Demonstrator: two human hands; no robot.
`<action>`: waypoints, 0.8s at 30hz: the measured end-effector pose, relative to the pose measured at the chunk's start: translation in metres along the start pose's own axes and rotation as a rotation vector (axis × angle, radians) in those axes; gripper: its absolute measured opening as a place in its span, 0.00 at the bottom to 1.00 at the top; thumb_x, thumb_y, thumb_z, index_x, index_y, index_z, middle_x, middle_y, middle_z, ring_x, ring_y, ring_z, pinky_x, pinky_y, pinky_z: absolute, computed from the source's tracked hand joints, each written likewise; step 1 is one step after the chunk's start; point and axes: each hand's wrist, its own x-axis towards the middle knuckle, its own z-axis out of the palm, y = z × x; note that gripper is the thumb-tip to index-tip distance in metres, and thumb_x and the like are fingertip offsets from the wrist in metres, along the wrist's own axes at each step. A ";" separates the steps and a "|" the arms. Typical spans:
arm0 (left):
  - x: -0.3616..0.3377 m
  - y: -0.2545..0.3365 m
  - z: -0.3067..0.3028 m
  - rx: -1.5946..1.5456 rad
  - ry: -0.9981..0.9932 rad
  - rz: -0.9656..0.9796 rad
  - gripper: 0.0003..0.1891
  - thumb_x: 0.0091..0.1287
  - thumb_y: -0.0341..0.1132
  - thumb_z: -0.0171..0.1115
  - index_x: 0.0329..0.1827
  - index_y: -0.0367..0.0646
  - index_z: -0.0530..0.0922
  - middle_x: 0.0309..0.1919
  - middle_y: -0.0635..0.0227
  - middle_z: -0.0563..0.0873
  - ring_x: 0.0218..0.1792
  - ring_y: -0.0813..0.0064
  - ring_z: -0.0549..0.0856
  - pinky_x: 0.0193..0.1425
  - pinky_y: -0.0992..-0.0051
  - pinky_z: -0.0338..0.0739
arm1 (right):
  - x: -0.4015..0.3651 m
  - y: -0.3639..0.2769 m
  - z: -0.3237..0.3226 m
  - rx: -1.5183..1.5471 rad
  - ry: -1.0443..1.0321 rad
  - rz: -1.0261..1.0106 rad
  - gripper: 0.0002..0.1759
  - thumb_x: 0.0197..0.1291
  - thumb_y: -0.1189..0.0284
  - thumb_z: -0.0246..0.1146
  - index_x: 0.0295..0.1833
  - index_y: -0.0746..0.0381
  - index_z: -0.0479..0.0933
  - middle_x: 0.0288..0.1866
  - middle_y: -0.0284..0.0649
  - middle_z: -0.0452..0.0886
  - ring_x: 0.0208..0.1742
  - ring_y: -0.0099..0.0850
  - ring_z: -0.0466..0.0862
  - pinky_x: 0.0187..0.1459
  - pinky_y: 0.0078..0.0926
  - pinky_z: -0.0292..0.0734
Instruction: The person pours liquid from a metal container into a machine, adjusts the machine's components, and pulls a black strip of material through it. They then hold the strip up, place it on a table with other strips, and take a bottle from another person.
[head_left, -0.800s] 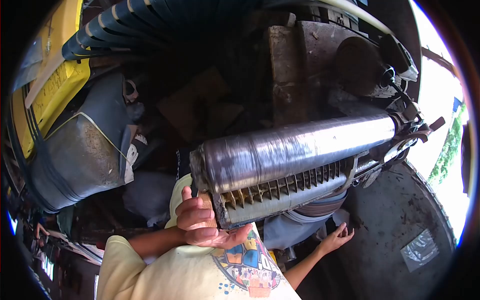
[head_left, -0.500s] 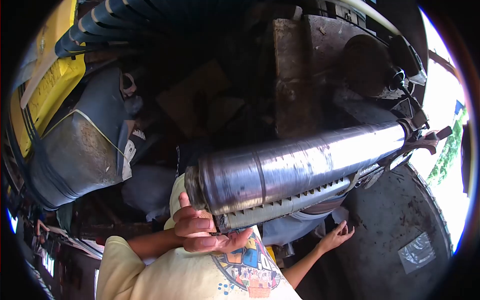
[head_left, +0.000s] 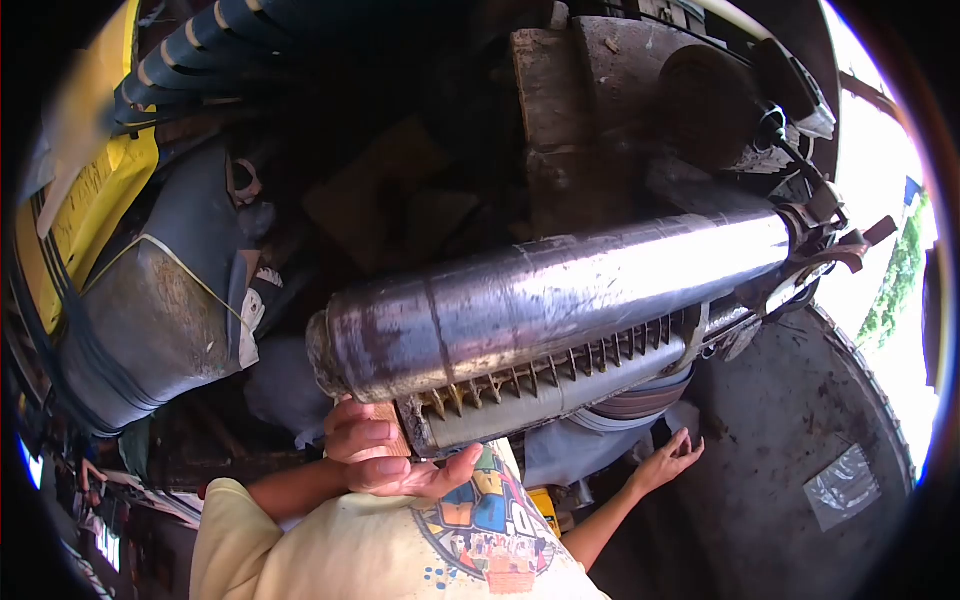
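A shiny metal roller with dark stains lies slanted across the middle. Along its lower side runs a metal bar with a row of thin teeth or pins, and a gap shows between bar and roller. My left hand is at the near left end of the bar, fingers curled round a reddish wooden block; the block is partly hidden by the fingers. My right hand is right of the bar, near the grey round bands, with fingers loosely apart and nothing visible in it.
A brown metal plate and a dark round part stand behind the roller. At left are a worn grey cover and a yellow panel. A clear plastic bag lies on the dark surface at right.
In view, the roller has shifted left and slightly up. The gap between it and the toothed bar looks wider, with more teeth showing. My left hand appears slightly farther left.
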 end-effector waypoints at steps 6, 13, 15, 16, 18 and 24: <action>-0.002 -0.005 -0.002 -0.029 -0.072 0.041 0.46 0.50 0.44 0.82 0.71 0.56 0.63 0.63 0.64 0.67 0.72 0.59 0.65 0.83 0.52 0.57 | -0.007 0.009 -0.006 0.086 0.013 0.067 0.31 0.77 0.60 0.62 0.76 0.65 0.64 0.60 0.51 0.77 0.57 0.38 0.80 0.59 0.34 0.76; 0.008 0.002 -0.016 0.132 -0.231 0.031 0.45 0.53 0.41 0.79 0.71 0.50 0.59 0.66 0.57 0.64 0.73 0.52 0.63 0.80 0.45 0.56 | 0.000 0.038 -0.001 0.152 0.065 0.024 0.30 0.76 0.63 0.63 0.74 0.68 0.65 0.60 0.51 0.78 0.58 0.39 0.80 0.63 0.36 0.74; 0.005 -0.001 -0.015 0.154 -0.225 0.055 0.44 0.54 0.41 0.78 0.70 0.43 0.58 0.69 0.54 0.63 0.75 0.48 0.61 0.80 0.44 0.54 | 0.003 0.038 0.003 0.261 0.095 0.050 0.31 0.75 0.62 0.63 0.74 0.68 0.65 0.60 0.52 0.77 0.59 0.40 0.81 0.63 0.36 0.74; 0.005 -0.002 -0.013 0.152 -0.224 0.067 0.44 0.55 0.41 0.77 0.70 0.41 0.58 0.69 0.52 0.63 0.75 0.48 0.61 0.81 0.44 0.53 | 0.004 0.033 0.004 0.272 0.128 0.069 0.31 0.75 0.62 0.63 0.74 0.68 0.65 0.60 0.52 0.77 0.59 0.40 0.81 0.63 0.36 0.74; 0.008 -0.003 -0.013 0.145 -0.233 0.107 0.44 0.56 0.40 0.76 0.70 0.39 0.57 0.69 0.51 0.63 0.76 0.48 0.61 0.81 0.44 0.52 | 0.007 0.021 0.004 0.304 0.127 0.065 0.31 0.75 0.61 0.63 0.75 0.67 0.65 0.62 0.52 0.77 0.58 0.40 0.81 0.63 0.36 0.75; 0.012 0.006 -0.009 0.165 -0.223 0.104 0.43 0.60 0.32 0.68 0.76 0.34 0.55 0.73 0.45 0.61 0.78 0.49 0.60 0.83 0.49 0.52 | 0.050 0.025 0.021 0.462 0.155 0.054 0.31 0.75 0.60 0.64 0.74 0.65 0.66 0.61 0.52 0.77 0.56 0.39 0.83 0.60 0.36 0.76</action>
